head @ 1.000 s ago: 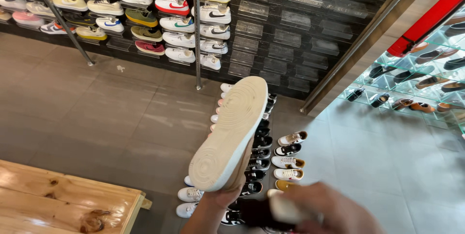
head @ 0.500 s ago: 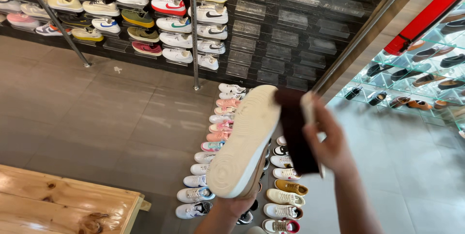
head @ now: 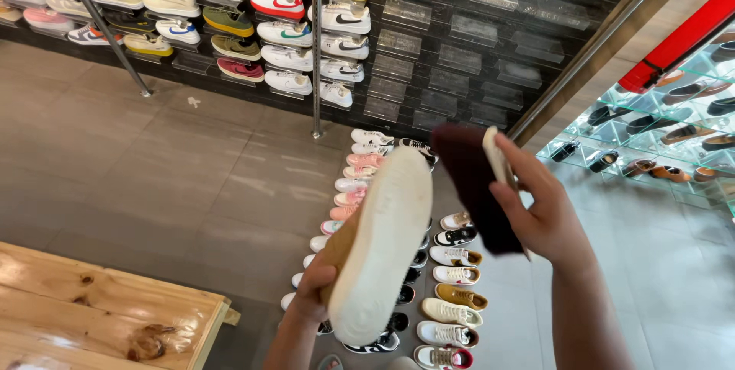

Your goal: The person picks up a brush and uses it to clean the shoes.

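My left hand (head: 315,287) grips a shoe (head: 383,243) by its tan side, with the cream-white sole turned up toward me. My right hand (head: 536,205) holds a dark maroon cloth (head: 475,186) together with a small pale flat pad (head: 496,157), just right of the sole's toe end. The cloth hangs down beside the sole, and I cannot tell whether they touch.
Two rows of sneakers (head: 452,274) stand on the grey tiled floor below my hands. A dark wall rack (head: 429,40) carries many shoes at the back, behind two metal poles (head: 315,48). A wooden bench (head: 107,312) sits at lower left. Glass shelves (head: 666,140) with shoes stand at right.
My right hand rose from the bottom edge with the cloth and now sits beside the sole's toe end. The shoe shifted slightly lower and to the right.
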